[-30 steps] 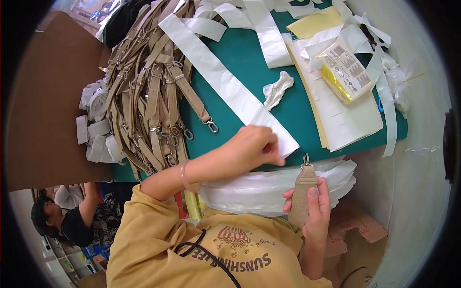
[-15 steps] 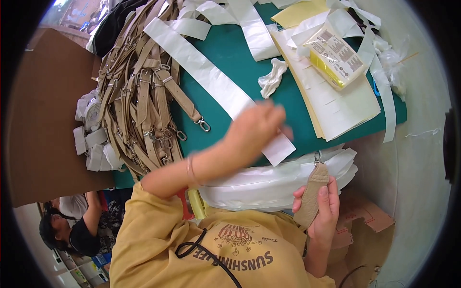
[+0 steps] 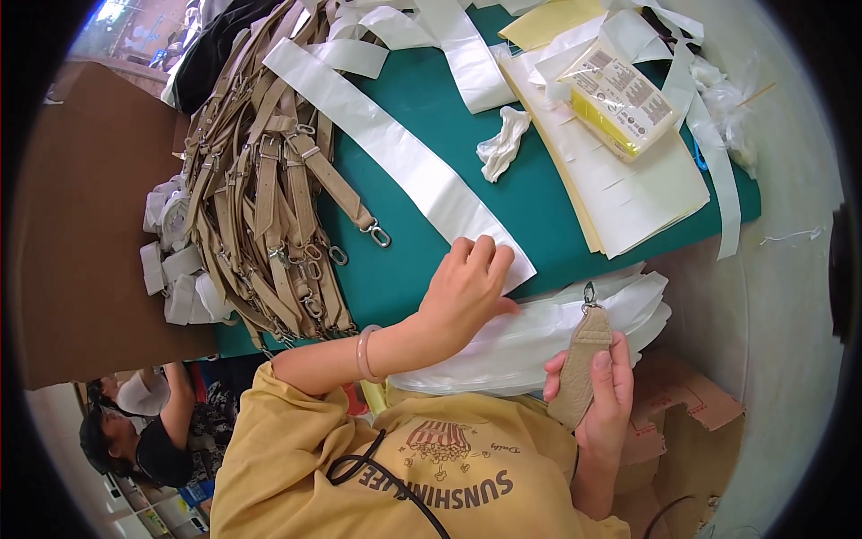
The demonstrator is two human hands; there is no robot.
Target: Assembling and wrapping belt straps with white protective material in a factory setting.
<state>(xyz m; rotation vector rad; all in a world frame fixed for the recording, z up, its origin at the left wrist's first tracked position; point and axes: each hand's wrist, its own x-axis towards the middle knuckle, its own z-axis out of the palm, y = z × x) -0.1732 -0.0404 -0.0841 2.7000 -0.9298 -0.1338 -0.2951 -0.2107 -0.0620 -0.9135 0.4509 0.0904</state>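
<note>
My left hand [image 3: 469, 292], a pink bracelet at its wrist, lies over the near end of a long white strip [image 3: 395, 157]. Its fingers are bent onto the strip while the thumb stands apart; the fingertips are partly hidden. In my right hand [image 3: 611, 386] is a beige leather strap end [image 3: 579, 368], gripped between thumb and fingers. A metal snap hook [image 3: 589, 295] sticks up from its top. Beneath and beside both hands lies a stack of white sheet material [image 3: 530, 346] at the table's near edge.
Many beige straps with metal hooks [image 3: 278, 180] are heaped on the green table [image 3: 395, 99] at left, beside white rolls [image 3: 184, 278] and a brown board [image 3: 108, 225]. A tissue pack [image 3: 620, 103] sits on papers [image 3: 628, 207] at right. A crumpled white piece [image 3: 503, 144] lies mid-table. People appear lower left.
My left hand has come down and toward me onto the near end of the white strip, and its motion blur is gone. My right hand keeps the strap end in nearly the same place.
</note>
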